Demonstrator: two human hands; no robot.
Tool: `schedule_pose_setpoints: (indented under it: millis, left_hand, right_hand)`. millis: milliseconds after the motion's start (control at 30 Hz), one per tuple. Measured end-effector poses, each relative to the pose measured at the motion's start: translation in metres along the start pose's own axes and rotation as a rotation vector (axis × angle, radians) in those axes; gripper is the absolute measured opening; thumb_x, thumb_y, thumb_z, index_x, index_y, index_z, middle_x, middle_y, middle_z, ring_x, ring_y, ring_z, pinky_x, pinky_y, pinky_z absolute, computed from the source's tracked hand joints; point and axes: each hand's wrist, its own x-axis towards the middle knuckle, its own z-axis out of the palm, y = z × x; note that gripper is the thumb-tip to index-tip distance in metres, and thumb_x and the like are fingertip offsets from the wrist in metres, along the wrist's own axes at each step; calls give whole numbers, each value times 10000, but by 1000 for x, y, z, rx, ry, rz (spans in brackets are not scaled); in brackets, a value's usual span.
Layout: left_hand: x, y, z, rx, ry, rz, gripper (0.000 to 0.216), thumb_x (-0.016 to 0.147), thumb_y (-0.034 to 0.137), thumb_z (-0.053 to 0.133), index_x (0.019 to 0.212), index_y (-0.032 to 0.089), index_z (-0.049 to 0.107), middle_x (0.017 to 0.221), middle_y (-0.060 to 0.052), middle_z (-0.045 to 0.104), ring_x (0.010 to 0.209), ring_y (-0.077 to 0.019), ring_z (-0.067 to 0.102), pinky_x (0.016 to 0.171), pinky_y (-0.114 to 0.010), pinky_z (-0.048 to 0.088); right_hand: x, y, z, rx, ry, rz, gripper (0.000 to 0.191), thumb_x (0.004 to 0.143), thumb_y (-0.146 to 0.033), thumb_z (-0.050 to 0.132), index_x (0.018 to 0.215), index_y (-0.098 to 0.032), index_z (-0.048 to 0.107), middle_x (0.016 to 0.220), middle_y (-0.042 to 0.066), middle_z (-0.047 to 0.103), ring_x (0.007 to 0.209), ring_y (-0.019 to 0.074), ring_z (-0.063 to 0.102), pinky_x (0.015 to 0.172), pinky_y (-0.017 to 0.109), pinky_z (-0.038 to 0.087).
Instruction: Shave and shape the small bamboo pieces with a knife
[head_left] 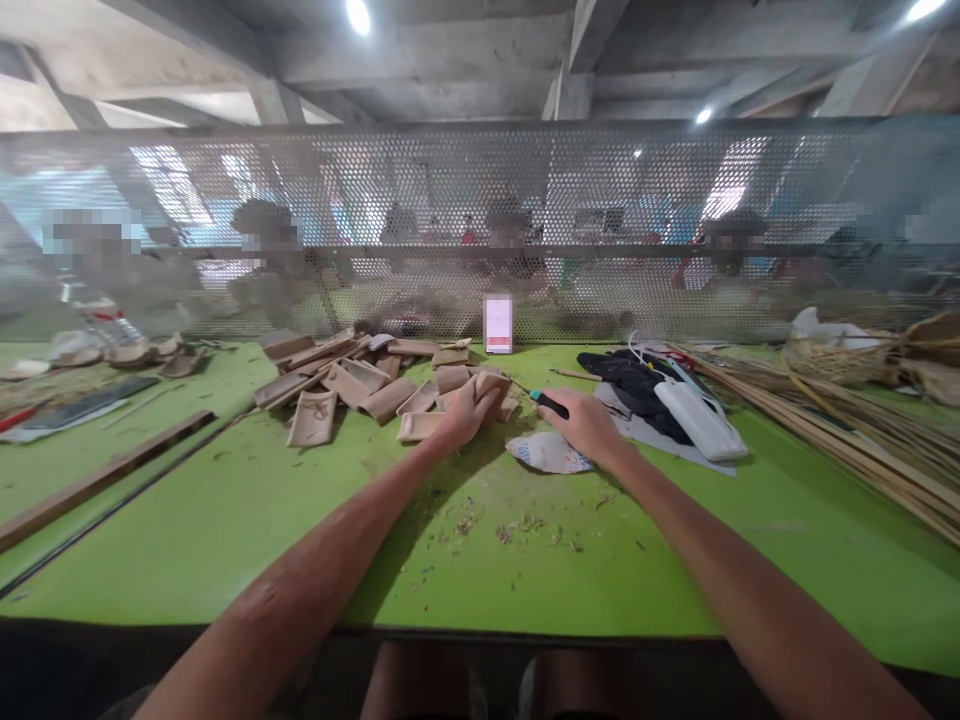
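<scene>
My left hand [460, 412] is closed around a curved piece of split bamboo [492, 388] and holds it tilted above the table. In my right hand [583, 422] is a slim-shafted carving tool [553, 404] with a black and teal handle. Its thin metal tip points left at the bamboo piece; whether it touches cannot be made out. Below my right hand lies a crumpled printed paper wrapper [551, 453]. A heap of similar bamboo pieces [386, 398] lies beyond and left of my left hand, one of them [312, 418] set apart at the front.
A lit phone [498, 324] stands against the perforated metal screen [420, 215]. On the right are black cloth [622, 385], a white power bank [699, 418] and long bamboo strips [832, 430]. Shavings [517, 527] litter the green table [600, 580]. A wooden bar [105, 480] lies left. People sit beyond the screen.
</scene>
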Motion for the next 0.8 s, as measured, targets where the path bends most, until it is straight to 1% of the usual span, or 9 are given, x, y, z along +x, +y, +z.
schedule_pose_setpoints:
  millis: [133,267,333,467,533,633,733,800]
  left_hand:
    - [-2,6,-4,-39,-33,-11,263,959,404,505,948,163,612,940,-74,704,870,-229,628,795,-333,496]
    - [-4,9,-5,-30,-97,57,288,962,438,516,959,176,637,966,-80,712,876,-239,643,803,-344,504]
    - [-5,9,-4,-30,-94,87,287,962,441,520,970,181,641,1005,-92,715,905,-250,646,828,-357,505]
    - [-5,9,-4,-73,-101,102,274,969,419,508,1018,184,641,1032,-95,724,929,-254,649,840,-367,512]
    - [-4,8,-5,-62,-93,99,273,970,415,505,1029,183,636,1033,-95,725,928,-255,649,820,-362,512]
    - [-4,8,-5,-38,-76,79,276,970,418,506,1029,176,626,1041,-98,723,925,-253,648,806,-354,505]
    - [-4,9,-6,-55,-86,88,267,972,400,506,1045,174,629,1043,-90,722,932,-244,648,811,-342,500]
    - [-3,8,-6,-58,-86,80,255,970,383,506,1039,172,632,1025,-85,725,914,-237,647,797,-330,501]
  right_hand:
    - [-2,-2,1,-38,-19,12,386,973,-341,502,1283,-195,680,1178,137,724,1014,301,680,809,364,512]
    - [-3,4,6,-82,-81,63,362,955,-340,530,1234,-200,714,1066,149,754,933,303,692,757,355,506]
    - [-2,7,8,-53,-44,82,373,952,-346,531,1249,-200,704,1115,150,746,980,311,689,802,369,513]
    - [0,12,9,40,96,86,412,956,-348,508,1301,-185,664,1262,146,690,1144,319,641,971,416,488]
    - [1,11,9,62,107,62,432,957,-352,507,1336,-192,638,1286,145,672,1171,318,623,996,425,476]
    - [0,8,10,14,39,44,477,958,-352,520,1413,-221,574,1270,154,650,1118,317,634,934,411,491]
    - [-2,5,10,-71,-32,85,500,959,-364,536,1445,-248,540,1199,159,640,1027,303,647,841,369,489]
    - [-3,5,11,-98,-45,101,503,958,-375,544,1446,-256,534,1192,155,625,1002,293,642,806,348,475]
